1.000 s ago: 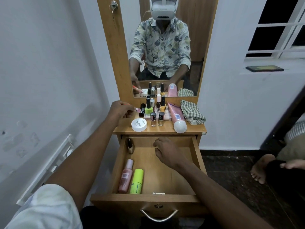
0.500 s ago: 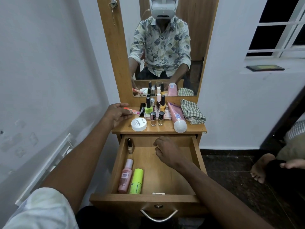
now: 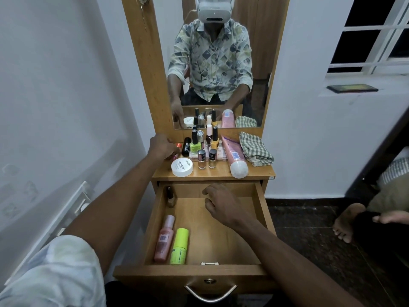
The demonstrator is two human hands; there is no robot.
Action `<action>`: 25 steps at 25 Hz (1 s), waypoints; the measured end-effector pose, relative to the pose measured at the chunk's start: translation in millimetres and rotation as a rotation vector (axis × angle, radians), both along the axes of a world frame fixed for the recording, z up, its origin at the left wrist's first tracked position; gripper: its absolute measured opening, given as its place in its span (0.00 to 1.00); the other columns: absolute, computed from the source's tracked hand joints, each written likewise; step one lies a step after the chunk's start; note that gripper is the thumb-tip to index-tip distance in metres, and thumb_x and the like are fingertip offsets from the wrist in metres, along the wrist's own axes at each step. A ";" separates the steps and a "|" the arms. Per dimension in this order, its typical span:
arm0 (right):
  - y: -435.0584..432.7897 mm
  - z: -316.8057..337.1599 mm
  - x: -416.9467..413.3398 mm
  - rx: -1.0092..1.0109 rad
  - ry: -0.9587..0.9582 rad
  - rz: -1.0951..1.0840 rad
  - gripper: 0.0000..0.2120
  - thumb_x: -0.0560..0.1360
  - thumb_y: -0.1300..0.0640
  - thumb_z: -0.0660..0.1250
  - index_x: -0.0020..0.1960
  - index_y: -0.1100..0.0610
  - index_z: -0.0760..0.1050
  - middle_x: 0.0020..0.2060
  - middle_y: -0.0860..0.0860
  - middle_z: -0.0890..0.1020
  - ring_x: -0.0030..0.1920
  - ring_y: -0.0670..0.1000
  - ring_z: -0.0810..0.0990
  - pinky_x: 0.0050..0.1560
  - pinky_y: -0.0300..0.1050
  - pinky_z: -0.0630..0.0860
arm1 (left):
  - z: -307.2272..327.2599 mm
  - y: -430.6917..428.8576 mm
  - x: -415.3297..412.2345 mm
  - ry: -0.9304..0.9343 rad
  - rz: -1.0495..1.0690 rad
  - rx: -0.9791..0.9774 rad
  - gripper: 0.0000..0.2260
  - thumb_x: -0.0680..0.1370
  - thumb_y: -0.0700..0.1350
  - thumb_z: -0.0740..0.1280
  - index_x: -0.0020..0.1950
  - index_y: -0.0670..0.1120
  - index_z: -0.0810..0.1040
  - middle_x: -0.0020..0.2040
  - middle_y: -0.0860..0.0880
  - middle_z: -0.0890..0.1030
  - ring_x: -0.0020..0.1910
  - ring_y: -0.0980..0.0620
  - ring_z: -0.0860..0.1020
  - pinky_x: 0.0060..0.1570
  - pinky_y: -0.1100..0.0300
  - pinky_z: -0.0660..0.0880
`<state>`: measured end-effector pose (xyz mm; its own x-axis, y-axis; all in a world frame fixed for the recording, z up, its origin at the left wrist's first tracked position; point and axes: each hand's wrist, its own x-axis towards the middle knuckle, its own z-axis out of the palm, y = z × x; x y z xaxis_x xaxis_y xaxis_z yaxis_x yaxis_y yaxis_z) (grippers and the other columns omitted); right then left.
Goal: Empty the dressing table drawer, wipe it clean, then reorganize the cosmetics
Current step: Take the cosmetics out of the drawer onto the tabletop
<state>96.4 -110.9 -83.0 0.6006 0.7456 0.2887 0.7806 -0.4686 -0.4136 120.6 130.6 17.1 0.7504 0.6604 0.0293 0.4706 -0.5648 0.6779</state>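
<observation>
Seemingly emptying is progressing: left hand (image 3: 162, 147) is pinching a slim stick (image 3: 178, 144) beside the tabletop cosmetics (image 3: 208, 149); right hand (image 3: 223, 206) is hovering slack, holding nothing, over the drawer (image 3: 264, 209), three items (image 3: 179, 245) lying inside. Wiping is pending.

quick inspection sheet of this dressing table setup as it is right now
surface: wooden tabletop, crowded with cosmetics.
job's things: open drawer holds a pink bottle and green tube lying side by side front left, and a small dark bottle back left. On top are a white jar, nail polish bottles, a pink tube and a checked cloth.
clutter: nothing seen.
grippers: left hand at a thin orange stick, grip unclear. Right hand loosely curled over the drawer, holding nothing.
cables: nothing seen.
surroundings: mirror, window, phone on the sill, someone's foot on the floor.
</observation>
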 end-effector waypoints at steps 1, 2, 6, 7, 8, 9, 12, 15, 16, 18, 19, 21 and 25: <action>1.4 -1.0 0.3 -0.006 -0.006 0.004 0.15 0.77 0.57 0.64 0.62 0.57 0.77 0.59 0.51 0.80 0.61 0.50 0.76 0.60 0.41 0.71 | -1.3 -3.4 0.9 -0.011 -0.008 0.033 0.11 0.73 0.43 0.76 0.50 0.38 0.83 0.45 0.42 0.83 0.42 0.46 0.82 0.48 0.54 0.81; 2.3 -2.5 0.7 -0.013 -0.011 0.009 0.15 0.76 0.58 0.64 0.61 0.57 0.78 0.58 0.51 0.80 0.60 0.50 0.76 0.60 0.42 0.71 | -2.5 -4.3 1.2 -0.024 -0.009 0.043 0.11 0.73 0.44 0.76 0.49 0.38 0.84 0.44 0.43 0.83 0.41 0.46 0.82 0.46 0.54 0.80; 1.9 -2.4 0.3 -0.030 -0.019 0.015 0.14 0.76 0.59 0.64 0.60 0.58 0.79 0.57 0.52 0.80 0.58 0.51 0.77 0.58 0.41 0.71 | -2.2 0.8 -1.7 -0.055 0.016 -0.047 0.10 0.76 0.44 0.73 0.49 0.37 0.84 0.42 0.42 0.84 0.39 0.46 0.84 0.50 0.51 0.81; 1.6 -1.7 -0.4 -0.027 -0.019 0.017 0.14 0.77 0.59 0.63 0.61 0.58 0.79 0.57 0.52 0.81 0.58 0.51 0.77 0.58 0.42 0.71 | -2.2 1.9 -3.3 -0.060 0.024 -0.064 0.09 0.77 0.44 0.72 0.50 0.37 0.84 0.42 0.41 0.84 0.40 0.45 0.84 0.51 0.50 0.81; 1.4 -1.2 -0.6 -0.026 -0.016 0.019 0.14 0.77 0.60 0.63 0.61 0.58 0.79 0.57 0.52 0.81 0.58 0.51 0.77 0.58 0.42 0.72 | -2.8 3.2 -4.3 -0.069 0.033 -0.076 0.09 0.78 0.43 0.71 0.49 0.37 0.83 0.42 0.41 0.84 0.40 0.45 0.84 0.52 0.50 0.81; 1.1 -0.5 -0.9 -0.026 -0.016 0.020 0.14 0.77 0.60 0.63 0.61 0.58 0.79 0.57 0.52 0.81 0.58 0.51 0.77 0.58 0.42 0.72 | -3.4 4.4 -5.4 -0.080 0.043 -0.096 0.08 0.78 0.42 0.69 0.49 0.37 0.83 0.42 0.41 0.84 0.40 0.45 0.84 0.52 0.50 0.81; 0.1 1.7 -0.7 -0.032 -0.012 0.020 0.13 0.77 0.60 0.63 0.61 0.58 0.79 0.56 0.52 0.81 0.58 0.51 0.77 0.57 0.42 0.72 | -4.1 8.3 -8.4 -0.120 0.072 -0.195 0.09 0.80 0.42 0.67 0.51 0.37 0.82 0.42 0.42 0.84 0.39 0.46 0.84 0.50 0.53 0.82; -0.2 3.0 -1.2 -0.042 -0.012 0.024 0.13 0.78 0.61 0.63 0.61 0.58 0.79 0.56 0.52 0.81 0.57 0.50 0.77 0.57 0.41 0.72 | -3.2 8.8 -14.1 -0.125 0.088 -0.256 0.10 0.81 0.43 0.66 0.53 0.37 0.82 0.42 0.43 0.84 0.37 0.49 0.83 0.46 0.56 0.82; 0.1 3.8 -1.9 -0.050 -0.004 0.025 0.13 0.78 0.60 0.63 0.61 0.58 0.79 0.57 0.52 0.81 0.58 0.50 0.77 0.57 0.41 0.72 | -2.7 8.2 -15.8 -0.127 0.090 -0.276 0.10 0.81 0.42 0.65 0.53 0.37 0.82 0.43 0.43 0.84 0.36 0.50 0.82 0.43 0.58 0.81; 2.1 5.8 -4.2 -0.078 0.021 0.041 0.13 0.78 0.59 0.64 0.62 0.57 0.78 0.58 0.52 0.80 0.58 0.50 0.77 0.57 0.42 0.72 | -0.3 4.6 -22.1 -0.151 0.097 -0.320 0.10 0.82 0.43 0.64 0.55 0.37 0.81 0.45 0.42 0.84 0.37 0.51 0.82 0.38 0.61 0.80; 4.5 7.3 -5.7 -0.110 0.035 0.066 0.14 0.78 0.58 0.65 0.62 0.57 0.78 0.58 0.52 0.80 0.57 0.51 0.78 0.56 0.42 0.73 | 0.1 3.1 -25.7 -0.175 0.104 -0.309 0.11 0.82 0.43 0.63 0.56 0.38 0.81 0.46 0.43 0.83 0.38 0.51 0.82 0.40 0.61 0.80; 13.4 11.0 -10.4 -0.213 0.088 0.117 0.15 0.78 0.55 0.66 0.63 0.58 0.78 0.58 0.54 0.81 0.57 0.54 0.79 0.56 0.45 0.74 | -2.3 1.6 -36.6 -0.215 0.109 -0.200 0.10 0.83 0.44 0.62 0.54 0.40 0.81 0.45 0.45 0.83 0.40 0.51 0.82 0.47 0.59 0.80; 37.8 9.1 -26.6 -0.337 0.228 0.106 0.17 0.79 0.51 0.66 0.63 0.58 0.78 0.56 0.56 0.82 0.56 0.55 0.80 0.55 0.49 0.78 | -21.2 6.1 -58.6 -0.264 0.095 -0.277 0.11 0.83 0.43 0.60 0.52 0.40 0.81 0.45 0.44 0.84 0.45 0.46 0.84 0.50 0.56 0.81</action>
<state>69.8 -73.1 -73.8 0.5360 0.8365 -0.1134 0.7380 -0.5296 -0.4183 61.9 136.7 -4.1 0.6762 0.7363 0.0241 0.3009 -0.3059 0.9032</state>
